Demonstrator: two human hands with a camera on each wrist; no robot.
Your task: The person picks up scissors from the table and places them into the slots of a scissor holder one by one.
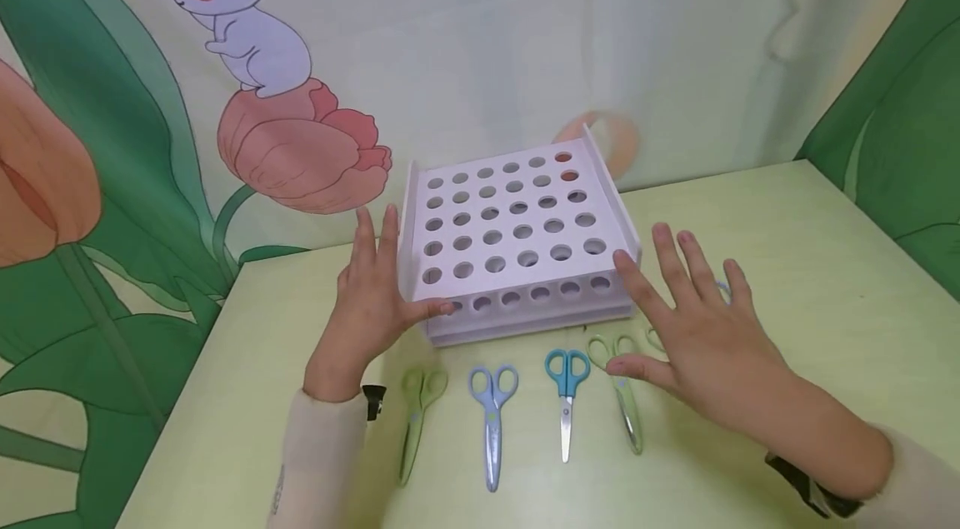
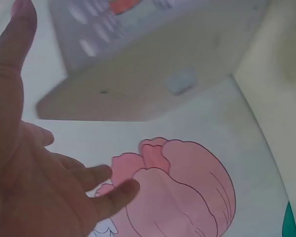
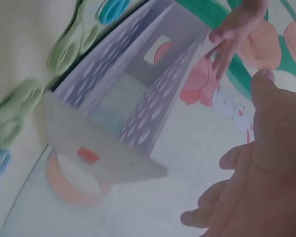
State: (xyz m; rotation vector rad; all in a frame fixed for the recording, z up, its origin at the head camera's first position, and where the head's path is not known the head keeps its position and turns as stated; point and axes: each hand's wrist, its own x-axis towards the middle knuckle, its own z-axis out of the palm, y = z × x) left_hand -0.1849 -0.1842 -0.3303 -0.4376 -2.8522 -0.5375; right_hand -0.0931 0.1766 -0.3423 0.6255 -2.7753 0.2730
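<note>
A white rack with rows of round holes in its sloping top (image 1: 504, 225) stands at the back of the table. Left of it is my left hand (image 1: 367, 296), fingers spread and thumb stretched across the rack's front left corner in the head view. My right hand (image 1: 708, 346) is held at the rack's front right, its fingers also spread and nothing in its grasp. Its thumb overlaps the handle of green scissors (image 1: 628, 412). In the right wrist view, the rack's side panel (image 3: 103, 143) has a small red-orange patch.
In front of the rack lie teal scissors (image 1: 566, 404), pale blue scissors (image 1: 492, 429) and more green scissors (image 1: 417, 425), their handles toward the rack. Other scissors are partly hidden behind my right hand. A painted curtain (image 1: 465, 37) hangs along the table's far edge.
</note>
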